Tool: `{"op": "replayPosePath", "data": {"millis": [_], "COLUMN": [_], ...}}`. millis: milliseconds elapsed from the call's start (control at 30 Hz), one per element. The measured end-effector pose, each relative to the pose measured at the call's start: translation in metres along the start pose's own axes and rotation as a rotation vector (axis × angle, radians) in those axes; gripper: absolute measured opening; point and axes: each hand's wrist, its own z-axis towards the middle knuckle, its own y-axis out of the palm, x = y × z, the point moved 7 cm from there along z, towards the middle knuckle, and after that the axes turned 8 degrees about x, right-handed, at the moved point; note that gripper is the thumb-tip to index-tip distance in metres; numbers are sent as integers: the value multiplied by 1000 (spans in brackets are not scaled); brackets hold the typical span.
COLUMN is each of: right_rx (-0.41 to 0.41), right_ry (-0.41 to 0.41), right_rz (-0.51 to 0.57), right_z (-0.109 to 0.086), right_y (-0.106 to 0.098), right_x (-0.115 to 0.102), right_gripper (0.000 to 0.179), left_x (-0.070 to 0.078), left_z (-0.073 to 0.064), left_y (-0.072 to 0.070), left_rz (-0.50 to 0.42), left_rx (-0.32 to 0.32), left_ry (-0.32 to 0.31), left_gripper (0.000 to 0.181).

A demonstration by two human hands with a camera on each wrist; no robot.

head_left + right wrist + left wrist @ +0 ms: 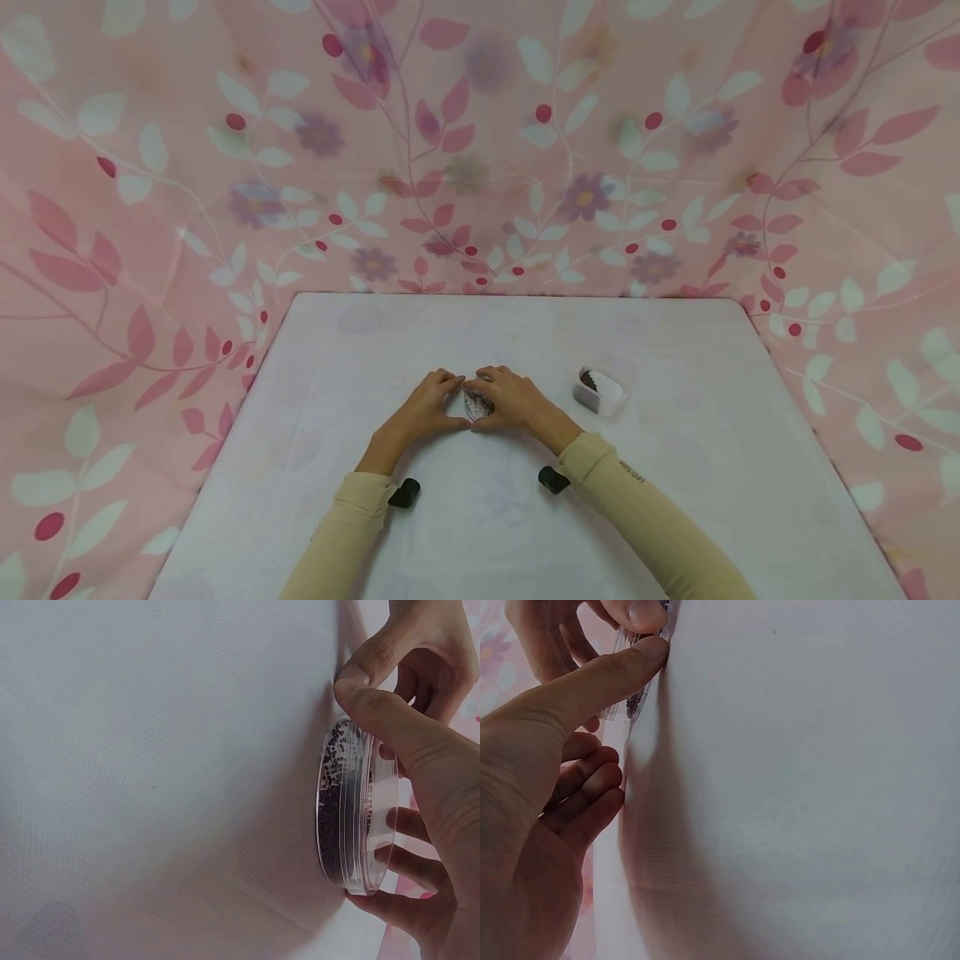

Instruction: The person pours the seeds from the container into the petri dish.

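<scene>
A clear round plastic dish (341, 802) with small dark grains inside lies on the white table between both hands. My right hand (513, 400) grips it from the right, thumb at the near rim and fingers spread round the far side, covering part of it. My left hand (429, 408) meets it from the left, thumb and forefinger at its edge with a gap before the palm. In the left wrist view the left thumb (622, 675) crosses the dish's edge beside the right thumb (645, 613); the left forefinger's contact is partly hidden.
Right of the hands stands a small clear plastic tub (611, 402) with something dark and something white in it. The white-covered table (465, 533) meets a pink floral cloth (480, 167) at its back and sides. Dark devices (553, 480) sit at both wrists.
</scene>
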Motion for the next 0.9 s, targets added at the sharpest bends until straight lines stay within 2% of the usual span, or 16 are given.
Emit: {"op": "replayPosePath", "data": {"millis": [500,567,733,900], "right_rx": [7,28,122,237], "right_ry": [-25,-39,-53,1], "right_rz": [13,34,34,-29], "right_z": [-1,-3,-10,-27], "right_y": [4,0,-18,-39], "right_x": [3,4,11,30], "right_gripper": [76,76,78,85], "left_x": [1,2,8,12], "left_z": [1,2,3,2], "left_y": [-1,-3,-13,-25], "left_rz": [6,12,42,131], "left_rx": [2,7,65,137], "left_ry": [8,8,25,-3], "left_gripper": [82,82,82,90]}}
